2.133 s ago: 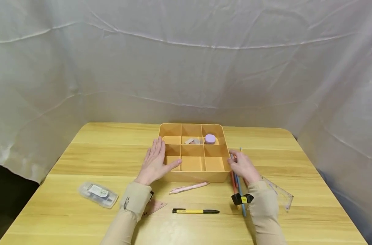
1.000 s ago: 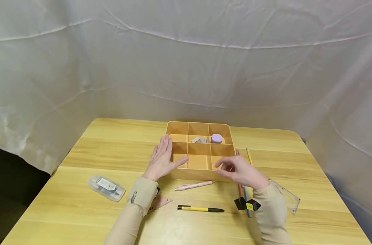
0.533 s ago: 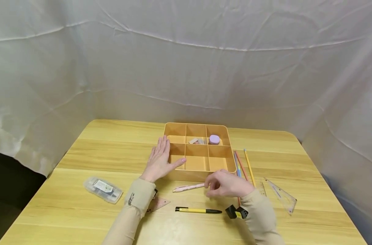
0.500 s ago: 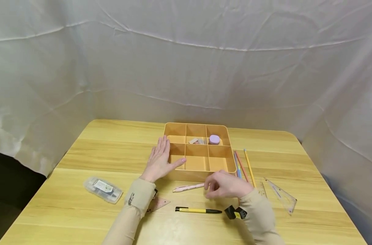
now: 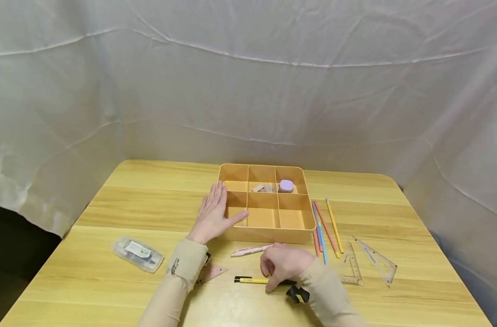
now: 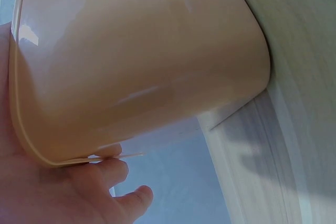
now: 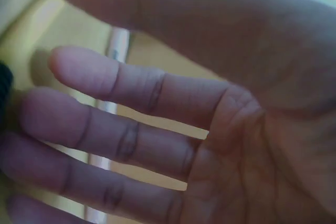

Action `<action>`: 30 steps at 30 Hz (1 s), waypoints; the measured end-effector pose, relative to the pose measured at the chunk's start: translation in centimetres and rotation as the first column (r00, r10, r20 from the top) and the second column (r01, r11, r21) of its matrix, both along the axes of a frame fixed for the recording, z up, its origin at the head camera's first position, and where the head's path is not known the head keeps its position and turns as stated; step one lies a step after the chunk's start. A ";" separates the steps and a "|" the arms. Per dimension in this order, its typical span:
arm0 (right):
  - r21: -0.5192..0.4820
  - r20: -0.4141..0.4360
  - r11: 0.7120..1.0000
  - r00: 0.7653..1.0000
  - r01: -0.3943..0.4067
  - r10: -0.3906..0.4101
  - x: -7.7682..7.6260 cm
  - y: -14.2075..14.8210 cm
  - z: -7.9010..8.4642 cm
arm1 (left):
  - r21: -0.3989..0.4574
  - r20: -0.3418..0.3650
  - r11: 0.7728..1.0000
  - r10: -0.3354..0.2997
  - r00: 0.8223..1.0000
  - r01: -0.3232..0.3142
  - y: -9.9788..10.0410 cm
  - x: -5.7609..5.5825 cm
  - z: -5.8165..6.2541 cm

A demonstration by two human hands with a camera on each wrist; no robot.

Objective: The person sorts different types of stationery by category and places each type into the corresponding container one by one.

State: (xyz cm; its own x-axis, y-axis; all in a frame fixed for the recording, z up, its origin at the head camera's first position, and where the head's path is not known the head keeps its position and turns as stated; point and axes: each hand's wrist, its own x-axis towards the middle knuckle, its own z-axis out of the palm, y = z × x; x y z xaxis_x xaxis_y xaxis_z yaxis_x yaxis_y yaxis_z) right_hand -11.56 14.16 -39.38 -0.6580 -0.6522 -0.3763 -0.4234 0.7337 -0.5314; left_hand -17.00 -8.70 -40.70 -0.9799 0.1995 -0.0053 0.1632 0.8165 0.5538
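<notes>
My left hand (image 5: 213,216) rests on the left side of an orange six-compartment organizer box (image 5: 269,235). Its fingers lie straight along the left wall, and the thumb reaches over the front-left compartment; the left wrist view shows the box's corner (image 6: 147,66) close up beside the fingertips. The right hand (image 5: 287,263) is over a yellow pen with black ends (image 5: 252,280), thumb and fingers apart on either side of it. Behind that hand lies a pink pen (image 5: 248,251), part of which shows as a pale barrel (image 7: 119,43) past the loosely extended fingers.
In the box's back row sit a purple-lidded item (image 5: 286,185) and small pale pieces (image 5: 258,187). Several coloured pencils (image 5: 329,227) and two clear set squares (image 5: 356,270) lie right of it. A pink set square (image 5: 211,272) and a clear plastic case (image 5: 138,255) are to the left.
The right hand has come from the box's right side, past its front and the pink pen, down to the yellow pen. The left hand has stayed on the box.
</notes>
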 end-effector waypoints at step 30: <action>-0.347 -0.173 0.918 0.975 -0.191 0.137 -1.4 0.3 0.6 | -0.023 0.006 1.000 -0.007 1.000 0.007 0.0 0.0 0.2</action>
State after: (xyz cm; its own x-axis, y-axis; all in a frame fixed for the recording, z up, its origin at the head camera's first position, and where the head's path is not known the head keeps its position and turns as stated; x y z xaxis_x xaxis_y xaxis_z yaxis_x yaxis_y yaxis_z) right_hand -12.98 14.49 -38.75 -0.5593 -0.8289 -0.0067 -0.6124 0.4187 -0.6706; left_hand -16.99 -8.74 -40.46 -0.9783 0.2064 -0.0155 0.1662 0.8280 0.5355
